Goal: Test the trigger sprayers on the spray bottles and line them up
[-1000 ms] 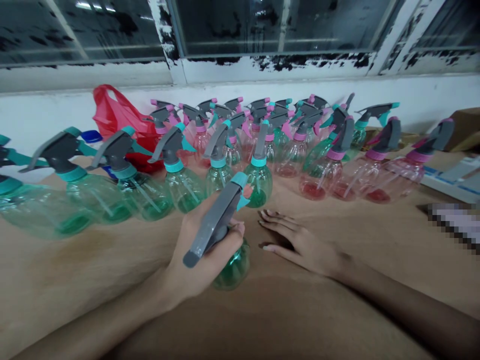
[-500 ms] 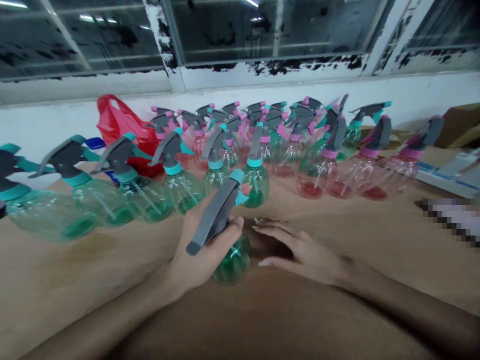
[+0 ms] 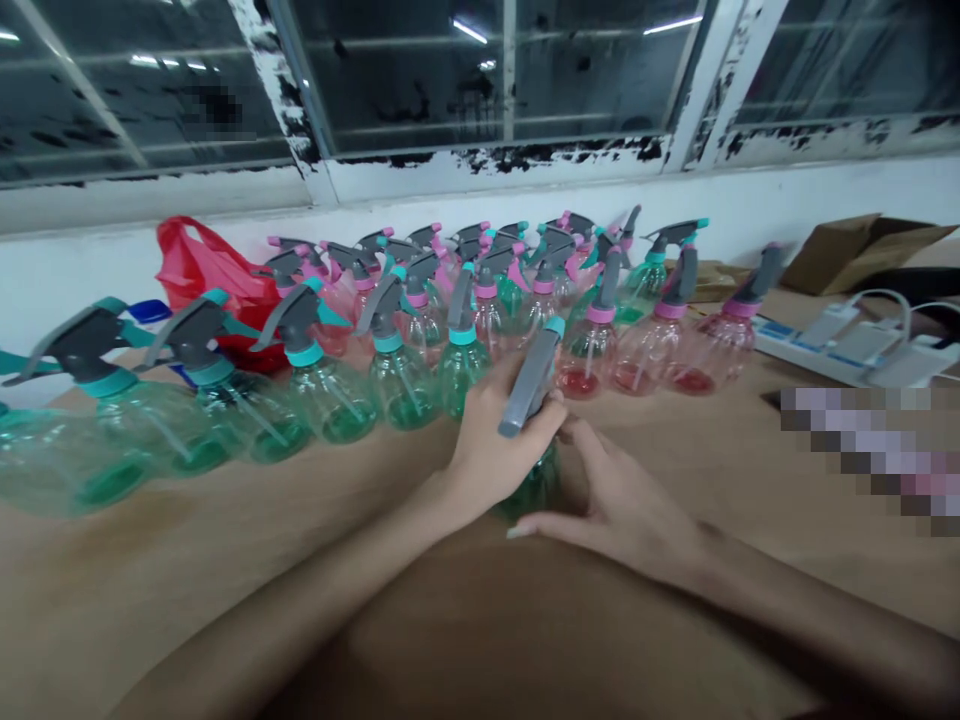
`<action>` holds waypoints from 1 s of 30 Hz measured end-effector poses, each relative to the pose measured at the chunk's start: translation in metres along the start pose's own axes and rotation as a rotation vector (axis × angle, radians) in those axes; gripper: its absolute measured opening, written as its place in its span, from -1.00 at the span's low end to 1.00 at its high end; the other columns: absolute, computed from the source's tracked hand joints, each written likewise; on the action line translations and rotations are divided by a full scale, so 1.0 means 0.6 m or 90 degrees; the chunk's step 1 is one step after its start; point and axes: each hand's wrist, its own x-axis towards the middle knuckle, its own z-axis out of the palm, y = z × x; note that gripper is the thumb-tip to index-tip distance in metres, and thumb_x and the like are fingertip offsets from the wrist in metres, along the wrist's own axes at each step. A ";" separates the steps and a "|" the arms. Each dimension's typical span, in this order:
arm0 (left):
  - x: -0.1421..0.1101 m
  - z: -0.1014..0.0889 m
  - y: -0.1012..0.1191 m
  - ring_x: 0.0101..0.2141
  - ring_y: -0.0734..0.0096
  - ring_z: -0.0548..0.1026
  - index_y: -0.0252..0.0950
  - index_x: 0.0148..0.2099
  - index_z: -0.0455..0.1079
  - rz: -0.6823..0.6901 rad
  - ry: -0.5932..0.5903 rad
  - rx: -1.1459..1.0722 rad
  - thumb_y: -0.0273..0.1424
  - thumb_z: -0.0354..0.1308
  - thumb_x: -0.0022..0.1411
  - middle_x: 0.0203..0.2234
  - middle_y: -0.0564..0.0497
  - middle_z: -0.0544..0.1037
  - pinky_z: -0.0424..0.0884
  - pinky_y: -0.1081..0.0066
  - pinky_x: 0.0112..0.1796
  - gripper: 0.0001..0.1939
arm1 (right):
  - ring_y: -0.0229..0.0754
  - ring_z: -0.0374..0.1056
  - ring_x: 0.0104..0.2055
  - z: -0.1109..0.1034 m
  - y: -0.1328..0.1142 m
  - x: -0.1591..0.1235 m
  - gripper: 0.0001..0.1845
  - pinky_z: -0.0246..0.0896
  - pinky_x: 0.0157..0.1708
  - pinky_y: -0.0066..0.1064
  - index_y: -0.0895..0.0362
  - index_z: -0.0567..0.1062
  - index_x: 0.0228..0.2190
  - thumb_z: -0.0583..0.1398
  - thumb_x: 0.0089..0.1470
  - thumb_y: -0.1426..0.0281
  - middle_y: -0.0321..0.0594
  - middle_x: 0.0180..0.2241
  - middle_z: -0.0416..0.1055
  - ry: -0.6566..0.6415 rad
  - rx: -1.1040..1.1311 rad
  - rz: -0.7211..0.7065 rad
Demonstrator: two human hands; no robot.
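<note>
My left hand (image 3: 487, 440) grips the neck of a green spray bottle (image 3: 534, 482) with a grey trigger head (image 3: 531, 378), standing on the wooden table (image 3: 225, 560). My right hand (image 3: 622, 505) rests against the bottle's right side, fingers curved around its lower body. Just behind stands a row of green spray bottles (image 3: 330, 395) with teal collars. To the right and farther back are pink spray bottles (image 3: 645, 340) with pink collars.
A red plastic bag (image 3: 202, 270) lies behind the bottles at the left, under the window wall. A white power strip (image 3: 840, 345) with plugged chargers and a cardboard box (image 3: 855, 250) sit at the right. Bare tabletop lies near me.
The view has shifted, moving everything left and up. My left hand carried the green bottle toward the row. My right hand left the table and closed in against the bottle's side.
</note>
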 end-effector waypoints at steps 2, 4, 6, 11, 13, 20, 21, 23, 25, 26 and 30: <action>0.012 0.019 0.005 -0.36 0.35 0.48 -0.20 -0.30 0.30 0.021 -0.003 0.003 -0.42 0.03 0.16 -0.41 0.05 0.50 0.37 0.34 -0.38 -0.95 | 0.12 0.37 -0.14 -0.007 0.013 0.002 -0.22 0.35 -0.30 -0.13 0.11 0.22 -0.04 0.20 -0.19 -0.10 -0.03 -0.18 0.42 0.026 -0.036 0.022; 0.025 0.033 0.007 -0.35 0.35 0.48 -0.20 -0.26 0.31 0.033 -0.013 -0.003 -0.37 0.02 0.19 -0.37 0.03 0.51 0.38 0.35 -0.37 -0.92 | 0.15 0.40 -0.20 -0.014 0.026 0.009 -0.20 0.35 -0.36 -0.11 0.13 0.21 -0.01 0.17 -0.16 -0.12 -0.02 -0.24 0.44 0.045 -0.070 0.046; 0.038 0.042 0.007 -0.33 0.34 0.49 -0.22 -0.21 0.32 0.041 -0.022 -0.008 -0.32 0.01 0.21 -0.34 0.01 0.53 0.39 0.35 -0.35 -0.87 | 0.16 0.40 -0.18 -0.020 0.038 0.018 -0.19 0.35 -0.34 -0.08 0.15 0.17 0.04 0.13 -0.11 -0.11 0.01 -0.20 0.44 0.062 -0.092 0.045; 0.059 0.036 -0.005 -0.13 0.25 0.47 -0.21 0.03 0.26 0.045 -0.050 -0.017 -0.24 0.08 0.20 -0.11 -0.06 0.50 0.38 0.27 -0.13 -0.64 | 0.15 0.18 0.09 -0.029 0.057 0.047 -0.21 0.21 -0.02 -0.06 0.21 0.17 0.07 0.11 -0.03 -0.05 0.10 0.04 0.27 0.090 -0.146 -0.038; 0.046 0.027 -0.017 0.01 0.21 0.37 -0.20 0.16 0.12 0.040 -0.059 -0.018 -0.22 0.11 0.18 0.06 -0.10 0.38 0.30 0.21 0.00 -0.47 | 0.14 0.21 0.06 -0.032 0.059 0.060 -0.28 0.21 -0.03 -0.07 0.24 0.24 0.00 0.12 -0.03 -0.03 0.10 -0.02 0.29 0.082 -0.181 -0.024; -0.091 -0.029 -0.077 0.18 0.20 0.13 -0.08 0.25 -0.07 -0.086 -0.113 0.168 -0.26 -0.06 0.31 0.21 -0.03 0.15 0.10 0.01 0.14 -0.50 | 0.13 0.30 -0.09 -0.043 0.052 0.106 -0.42 0.27 -0.24 -0.13 0.19 0.32 -0.15 0.11 -0.01 -0.03 0.01 -0.20 0.39 0.070 -0.320 0.065; -0.106 -0.037 -0.083 0.18 0.20 0.14 -0.09 0.25 -0.07 -0.097 -0.143 0.209 -0.28 -0.07 0.31 0.20 -0.03 0.17 0.13 0.01 0.13 -0.51 | 0.13 0.31 -0.10 -0.043 0.051 0.113 -0.41 0.26 -0.26 -0.15 0.20 0.32 -0.16 0.12 -0.02 -0.03 0.02 -0.22 0.40 0.067 -0.330 0.070; -0.126 -0.049 -0.091 0.15 0.22 0.20 -0.11 0.23 -0.04 -0.063 -0.192 0.281 -0.32 -0.08 0.30 0.18 -0.05 0.20 0.19 0.04 0.11 -0.53 | 0.12 0.32 -0.11 -0.041 0.051 0.126 -0.40 0.26 -0.28 -0.17 0.21 0.31 -0.15 0.14 -0.03 -0.02 0.02 -0.23 0.41 0.066 -0.344 0.078; -0.134 -0.053 -0.095 0.15 0.20 0.21 -0.15 0.23 -0.04 -0.007 -0.234 0.353 -0.32 -0.06 0.29 0.18 -0.06 0.21 0.19 0.03 0.11 -0.51 | 0.12 0.34 -0.13 -0.038 0.052 0.139 -0.38 0.27 -0.30 -0.19 0.21 0.29 -0.12 0.16 -0.05 -0.01 0.03 -0.23 0.42 0.067 -0.353 0.092; -0.135 -0.052 -0.096 0.15 0.18 0.20 -0.18 0.24 -0.03 0.022 -0.253 0.387 -0.32 -0.05 0.28 0.19 -0.07 0.20 0.19 0.02 0.11 -0.50 | 0.12 0.35 -0.14 -0.037 0.052 0.145 -0.36 0.27 -0.32 -0.19 0.21 0.29 -0.11 0.17 -0.06 -0.02 0.04 -0.23 0.43 0.067 -0.357 0.102; -0.131 -0.038 -0.100 0.17 0.06 0.17 -0.30 0.23 0.05 0.106 -0.298 0.476 -0.26 -0.04 0.27 0.21 -0.16 0.16 0.22 -0.05 0.07 -0.48 | 0.13 0.38 -0.19 -0.032 0.054 0.165 -0.33 0.27 -0.39 -0.20 0.24 0.29 -0.09 0.16 -0.06 -0.03 0.07 -0.25 0.43 0.058 -0.367 0.135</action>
